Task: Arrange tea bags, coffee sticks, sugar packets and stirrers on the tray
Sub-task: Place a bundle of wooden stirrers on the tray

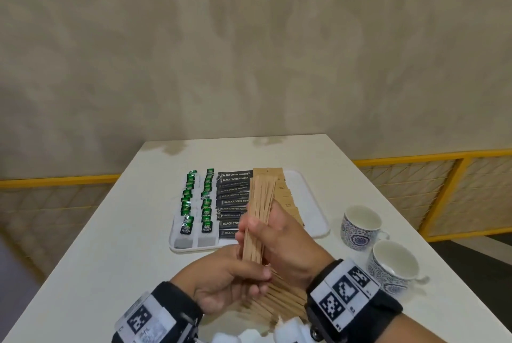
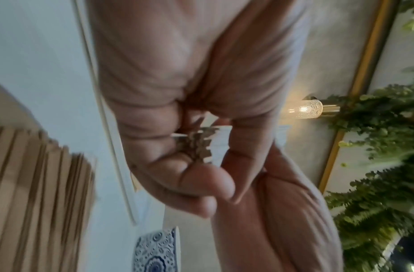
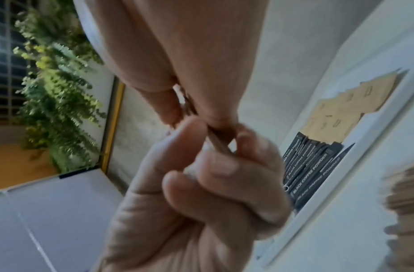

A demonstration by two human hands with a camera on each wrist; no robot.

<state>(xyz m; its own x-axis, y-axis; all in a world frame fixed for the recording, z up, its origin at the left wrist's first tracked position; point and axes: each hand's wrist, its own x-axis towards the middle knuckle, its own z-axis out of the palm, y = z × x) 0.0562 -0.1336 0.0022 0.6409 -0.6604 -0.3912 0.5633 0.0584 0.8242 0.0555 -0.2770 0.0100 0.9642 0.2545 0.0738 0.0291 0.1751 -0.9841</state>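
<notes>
A bundle of wooden stirrers (image 1: 260,209) stands upright just in front of the white tray (image 1: 313,204). My right hand (image 1: 273,227) grips its middle, thumb across the front. Lower down, my left hand (image 1: 243,273) curls its fingers round the bundle's bottom end (image 2: 199,147). On the tray lie two columns of green tea bags (image 1: 194,204), a column of black coffee sticks (image 1: 234,198) and brown sugar packets (image 1: 288,198), partly hidden behind the bundle. The right wrist view shows both hands closed round the stirrers (image 3: 217,143), with the coffee sticks (image 3: 313,165) and sugar packets (image 3: 352,104) beyond.
A loose pile of stirrers (image 1: 279,301) lies on the white table under my hands, near its front edge. Two blue-patterned cups (image 1: 360,226) (image 1: 393,268) stand right of the tray. The tray's right strip is bare. A wall rises behind the table.
</notes>
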